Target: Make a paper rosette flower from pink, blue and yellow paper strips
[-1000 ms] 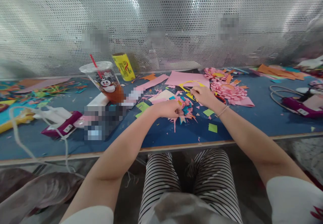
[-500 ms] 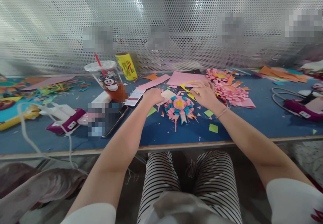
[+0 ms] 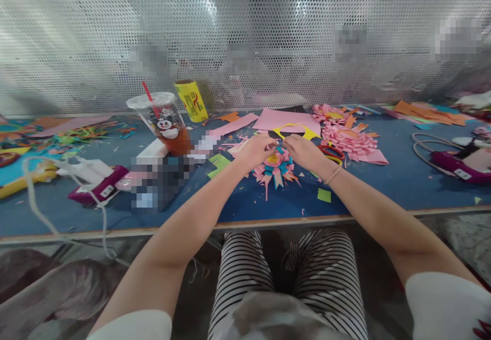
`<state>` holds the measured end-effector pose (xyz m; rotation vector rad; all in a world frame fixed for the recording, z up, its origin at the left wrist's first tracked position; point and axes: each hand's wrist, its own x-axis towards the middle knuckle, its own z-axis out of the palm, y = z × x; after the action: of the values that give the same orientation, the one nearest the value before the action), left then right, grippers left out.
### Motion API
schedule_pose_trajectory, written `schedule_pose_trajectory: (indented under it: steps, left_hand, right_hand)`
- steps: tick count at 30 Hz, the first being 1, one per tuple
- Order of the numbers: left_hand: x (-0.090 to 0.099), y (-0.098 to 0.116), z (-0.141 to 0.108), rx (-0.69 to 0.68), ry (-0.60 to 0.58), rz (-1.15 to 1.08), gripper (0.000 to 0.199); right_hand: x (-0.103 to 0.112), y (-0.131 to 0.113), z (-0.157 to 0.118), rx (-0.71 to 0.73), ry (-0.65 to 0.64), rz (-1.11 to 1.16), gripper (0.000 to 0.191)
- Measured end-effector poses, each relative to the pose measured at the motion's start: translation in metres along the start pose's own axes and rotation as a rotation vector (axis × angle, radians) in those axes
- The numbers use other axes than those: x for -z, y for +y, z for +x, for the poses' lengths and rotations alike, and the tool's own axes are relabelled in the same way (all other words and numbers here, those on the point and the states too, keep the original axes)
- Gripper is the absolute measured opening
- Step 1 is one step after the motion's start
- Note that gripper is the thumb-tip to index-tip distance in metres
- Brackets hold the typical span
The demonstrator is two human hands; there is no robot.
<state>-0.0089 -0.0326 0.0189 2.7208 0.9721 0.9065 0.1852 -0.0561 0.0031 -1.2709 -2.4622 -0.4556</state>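
Note:
A paper flower (image 3: 276,170) with pink and blue petals and a yellow centre lies on the blue table in front of me. My left hand (image 3: 258,152) is over its upper left edge, fingers bent together. My right hand (image 3: 301,152) is at its upper right, fingertips drawn close together. Anything pinched in either hand is too small or hidden to name. Beyond the hands lies a piece of yellow paper (image 3: 307,133) with a cut-out, in front of a pink sheet (image 3: 282,118). Red and yellow looped handles (image 3: 333,152) show beside my right wrist.
Pink paper flowers (image 3: 351,143) lie to the right. A plastic drink cup (image 3: 169,128) and a yellow can (image 3: 192,100) stand at the left. Purple power strips (image 3: 97,186) with white cables lie on the table. Green paper scraps (image 3: 324,195) are scattered near the flower. A perforated metal panel (image 3: 245,23) rises behind.
My left hand has moved right, from the pale paper to the flower's upper edge. My right hand has come slightly down and left off the yellow paper, uncovering more of it.

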Motion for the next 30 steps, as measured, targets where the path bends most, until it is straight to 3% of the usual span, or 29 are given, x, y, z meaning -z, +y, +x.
schedule_pose_trajectory:
  steps: [6, 11, 15, 20, 26, 30]
  left_hand:
    - [-0.004, -0.001, 0.001, -0.043, 0.053, 0.069, 0.019]
    - [-0.007, -0.005, 0.0, -0.042, 0.048, -0.005, 0.025]
    - [-0.009, -0.005, 0.0, -0.002, 0.048, -0.077, 0.02]
    - [-0.004, 0.005, 0.001, 0.106, 0.041, -0.083, 0.019]
    - [0.0, 0.01, 0.002, 0.057, 0.029, -0.079, 0.027]
    - [0.002, 0.004, 0.003, 0.088, 0.013, -0.134, 0.023]
  right_hand:
    - [0.004, -0.011, 0.002, -0.152, 0.121, 0.463, 0.026]
    - [0.003, -0.006, 0.003, -0.367, 0.061, 0.967, 0.035]
    - [0.0, 0.001, 0.003, -0.453, 0.046, 1.234, 0.026]
    - [-0.001, 0.003, 0.004, -0.508, 0.085, 1.326, 0.019]
    - [-0.002, 0.005, 0.005, -0.519, 0.101, 1.292, 0.016]
    - [0.0, 0.005, 0.005, -0.51, 0.099, 1.243, 0.017]
